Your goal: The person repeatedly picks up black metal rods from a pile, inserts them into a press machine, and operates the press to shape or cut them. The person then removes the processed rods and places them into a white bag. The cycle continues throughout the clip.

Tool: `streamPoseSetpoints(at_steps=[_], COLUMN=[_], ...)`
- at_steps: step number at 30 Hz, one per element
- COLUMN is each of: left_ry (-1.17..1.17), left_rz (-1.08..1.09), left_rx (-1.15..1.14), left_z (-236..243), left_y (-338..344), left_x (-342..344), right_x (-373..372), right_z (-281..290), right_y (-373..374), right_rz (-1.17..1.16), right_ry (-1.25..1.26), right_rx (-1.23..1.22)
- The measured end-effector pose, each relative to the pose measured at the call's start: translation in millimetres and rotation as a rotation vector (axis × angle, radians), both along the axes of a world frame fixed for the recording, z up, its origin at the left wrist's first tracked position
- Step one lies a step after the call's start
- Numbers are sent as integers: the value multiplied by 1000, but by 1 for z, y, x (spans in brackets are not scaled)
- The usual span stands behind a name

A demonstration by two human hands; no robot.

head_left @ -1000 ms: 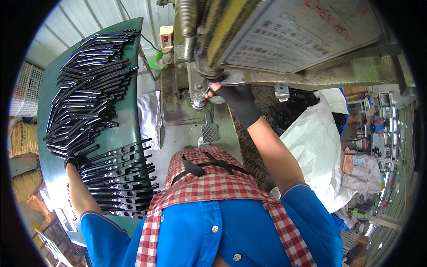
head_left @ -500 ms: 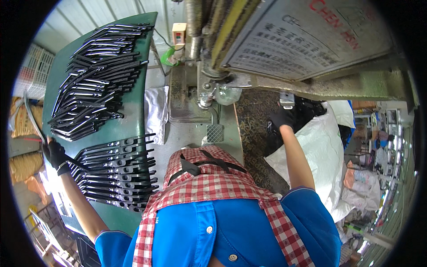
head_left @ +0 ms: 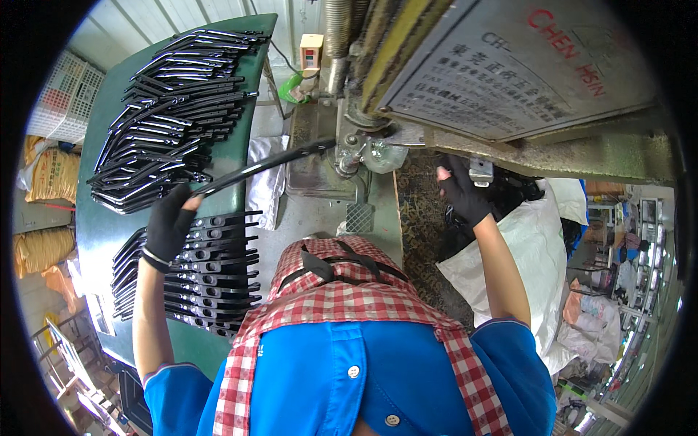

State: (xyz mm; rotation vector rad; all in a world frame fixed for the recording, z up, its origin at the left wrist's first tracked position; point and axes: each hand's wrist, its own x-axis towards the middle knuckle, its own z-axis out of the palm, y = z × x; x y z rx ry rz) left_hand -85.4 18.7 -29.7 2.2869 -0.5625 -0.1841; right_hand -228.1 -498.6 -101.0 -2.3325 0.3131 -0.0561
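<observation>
Left hand (head_left: 169, 225) and lifted black bar (head_left: 269, 163) have swung right from the table's left edge, where they stood half a second ago; the right hand (head_left: 465, 196) remains at far right, its fingers now raised beside the metal block (head_left: 481, 173). Largest is the machine (head_left: 509, 80), filling the far right. At left stands the green table (head_left: 227, 156), bearing a far group of bent bars (head_left: 174, 109) and a near row of bars (head_left: 211, 280). Right of centre, the white sack (head_left: 516, 269) lies just nearer than a dark heap (head_left: 502, 185). Hands are well apart: the left is closed around the bar, while the right shows no item, though its grip cannot be told. The bar slants from the left hand toward the machine's lower fixture (head_left: 347, 163); contact at its far end cannot be told. Handling thus appears to have passed from table to machine side.
</observation>
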Motion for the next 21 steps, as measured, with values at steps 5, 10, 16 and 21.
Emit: streamPoseSetpoints(at_steps=[5, 10, 16, 21], left_ry=[206, 321, 425, 427], left_rz=[-152, -221, -226, -263], left_rx=[32, 9, 122, 178], left_z=[14, 22, 32, 37], left_y=[-28, -32, -27, -30], left_x=[-11, -15, -8, -5], right_x=[20, 26, 25, 26], right_z=[76, 87, 101, 103], right_y=[92, 101, 108, 109], right_rz=[407, 504, 547, 576], right_ry=[30, 52, 13, -34], right_rx=[-163, -318, -505, -536])
